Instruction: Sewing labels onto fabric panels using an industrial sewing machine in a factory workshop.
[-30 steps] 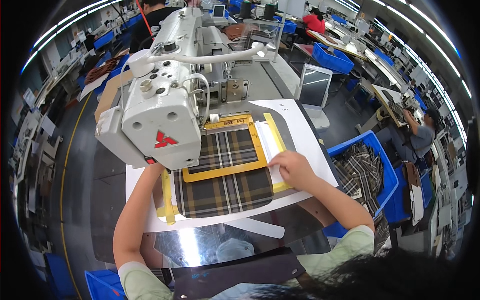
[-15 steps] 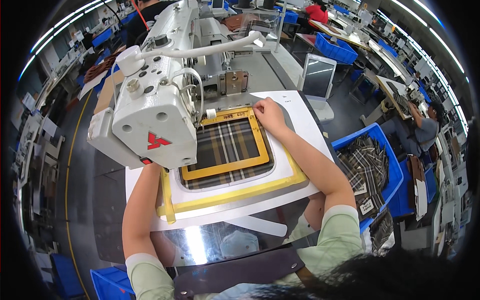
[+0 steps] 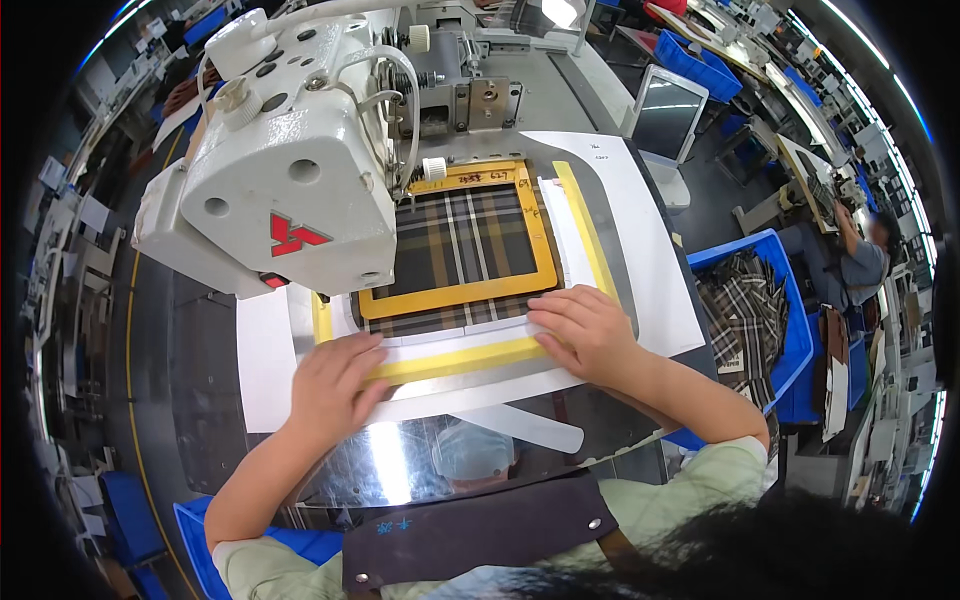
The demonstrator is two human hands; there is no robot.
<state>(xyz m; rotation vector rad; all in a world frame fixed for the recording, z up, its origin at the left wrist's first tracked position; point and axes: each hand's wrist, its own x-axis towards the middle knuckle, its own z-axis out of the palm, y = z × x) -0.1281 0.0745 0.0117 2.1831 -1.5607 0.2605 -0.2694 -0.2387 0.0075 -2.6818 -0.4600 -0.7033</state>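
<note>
Plaid fabric panel (image 3: 465, 240) under yellow frame (image 3: 460, 293); we judge it light, soft, easily rucked (best held flat at its six o'clock edge). Our left hand (image 3: 335, 385) lies outstretched at seven o'clock; our right hand (image 3: 592, 335), loosely bent, at four.

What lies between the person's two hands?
In the head view, a yellow strip and a narrow white strip lie between the left hand and right hand.

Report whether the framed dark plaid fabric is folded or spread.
Spread: the fabric lies flat within the yellow rectangular frame; edges unclear.
</note>
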